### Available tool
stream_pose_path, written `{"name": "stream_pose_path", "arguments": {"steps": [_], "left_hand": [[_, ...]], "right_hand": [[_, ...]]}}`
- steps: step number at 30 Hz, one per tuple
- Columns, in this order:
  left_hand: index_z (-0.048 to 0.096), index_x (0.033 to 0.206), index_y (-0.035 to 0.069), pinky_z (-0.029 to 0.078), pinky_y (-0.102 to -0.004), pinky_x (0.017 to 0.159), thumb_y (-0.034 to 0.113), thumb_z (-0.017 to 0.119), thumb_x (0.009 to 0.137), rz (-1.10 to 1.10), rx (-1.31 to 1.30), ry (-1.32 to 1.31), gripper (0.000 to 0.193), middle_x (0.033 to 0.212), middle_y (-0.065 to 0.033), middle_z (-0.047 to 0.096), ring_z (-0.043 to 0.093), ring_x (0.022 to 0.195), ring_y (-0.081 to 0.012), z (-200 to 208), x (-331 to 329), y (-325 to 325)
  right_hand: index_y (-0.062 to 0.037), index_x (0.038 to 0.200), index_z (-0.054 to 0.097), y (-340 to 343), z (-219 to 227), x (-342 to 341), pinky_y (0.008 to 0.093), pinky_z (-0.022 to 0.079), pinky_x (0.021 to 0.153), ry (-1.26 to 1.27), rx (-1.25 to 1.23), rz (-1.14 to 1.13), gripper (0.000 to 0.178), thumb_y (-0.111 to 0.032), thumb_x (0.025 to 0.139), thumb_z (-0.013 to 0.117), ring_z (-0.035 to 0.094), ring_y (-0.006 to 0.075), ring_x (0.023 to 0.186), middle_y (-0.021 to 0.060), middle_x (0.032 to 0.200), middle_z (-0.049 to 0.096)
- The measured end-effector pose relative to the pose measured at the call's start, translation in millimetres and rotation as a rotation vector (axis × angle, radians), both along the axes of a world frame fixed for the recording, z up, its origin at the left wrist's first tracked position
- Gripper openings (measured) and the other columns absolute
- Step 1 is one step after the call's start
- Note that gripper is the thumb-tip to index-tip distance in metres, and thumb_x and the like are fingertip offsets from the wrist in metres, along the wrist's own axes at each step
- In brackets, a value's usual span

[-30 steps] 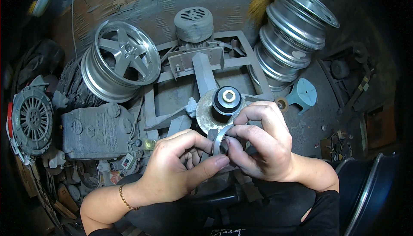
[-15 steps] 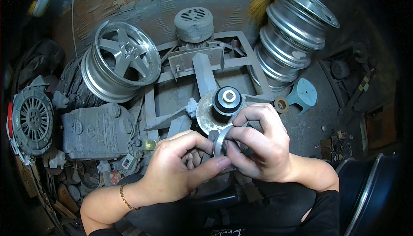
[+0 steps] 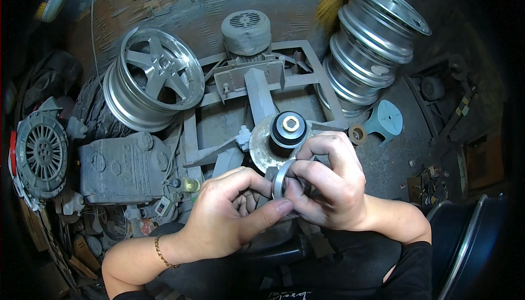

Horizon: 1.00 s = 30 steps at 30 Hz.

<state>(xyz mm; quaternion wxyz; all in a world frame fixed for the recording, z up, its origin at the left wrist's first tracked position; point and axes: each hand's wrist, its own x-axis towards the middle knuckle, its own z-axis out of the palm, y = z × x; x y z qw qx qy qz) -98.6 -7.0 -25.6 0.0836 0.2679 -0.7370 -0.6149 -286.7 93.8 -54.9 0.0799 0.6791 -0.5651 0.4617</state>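
Note:
Between my two hands, above my lap, a narrow silver metal ring (image 3: 280,180) stands on edge. My left hand (image 3: 229,207) pinches its left side between thumb and forefinger. My right hand (image 3: 331,182) grips the other side, its thumb and fingers curled inside and over the rim; those fingertips are partly hidden. Just beyond my hands is a round metal plate (image 3: 260,146) carrying a black cylindrical hub (image 3: 289,136), topped by a brass-coloured nut (image 3: 290,123). The ring is apart from the hub.
Behind the hub, a grey steel frame (image 3: 320,73) bears a dusty motor (image 3: 246,32). A five-spoke wheel rim (image 3: 158,68) leans at left, near a dusty grey box-shaped casing (image 3: 124,168). At right stand stacked rims (image 3: 363,54), a tape roll (image 3: 357,134) and a light-blue stool (image 3: 387,117).
Both hands hold nearly the same pose around the ring. My right hand has shifted very slightly to the left.

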Motion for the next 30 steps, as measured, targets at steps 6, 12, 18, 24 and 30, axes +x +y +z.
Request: {"name": "stream_pose_path", "arguments": {"steps": [6,12,18,24,30], "left_hand": [[0.065,0.101,0.0,0.048,-0.0218,0.074,0.01,0.079,0.09,0.037,0.136,-0.011,0.019,0.095,-0.0017,0.065,0.058,0.085,-0.0044,-5,0,0],[0.065,0.101,0.0,0.048,-0.0211,0.073,0.008,0.078,0.091,0.018,0.138,-0.017,0.019,0.096,-0.002,0.066,0.058,0.086,-0.0036,-2,0,-2],[0.063,0.103,-0.001,0.049,-0.0199,0.072,0.008,0.076,0.092,0.082,0.241,-0.008,0.019,0.096,-0.0025,0.068,0.06,0.084,-0.003,1,2,-5],[0.063,0.095,0.002,0.033,-0.0175,0.044,0.016,0.079,0.091,0.096,0.24,0.104,0.021,0.064,0.0056,0.058,0.052,0.049,0.001,-6,1,-2],[0.063,0.096,0.002,0.036,-0.0177,0.046,0.015,0.079,0.091,0.046,0.193,0.127,0.021,0.065,0.0045,0.059,0.053,0.05,0.0,-11,2,-4]], "right_hand": [[-0.0023,0.085,0.067,-2,-3,-2,0.0405,0.05,0.077,0.021,-0.015,0.004,0.024,-0.003,0.062,0.076,0.06,0.0317,0.087,0.0111,0.093,0.06],[-0.0015,0.086,0.067,-2,-1,-2,0.0394,0.05,0.074,-0.009,0.001,0.007,0.024,-0.001,0.063,0.076,0.06,0.0309,0.084,0.0114,0.092,0.061],[-0.0006,0.09,0.074,3,0,-8,0.0337,0.051,0.073,-0.037,0.042,-0.014,0.025,0.0,0.066,0.079,0.063,0.0264,0.083,0.0131,0.093,0.063],[-0.0011,0.09,0.069,-2,-3,-7,0.0375,0.049,0.072,-0.024,-0.032,0.04,0.025,-0.003,0.067,0.079,0.062,0.0286,0.079,0.0109,0.089,0.063],[-0.0008,0.089,0.069,0,-1,-6,0.0375,0.049,0.071,-0.03,-0.018,0.044,0.024,-0.002,0.067,0.079,0.062,0.0285,0.08,0.0111,0.09,0.063]]}}
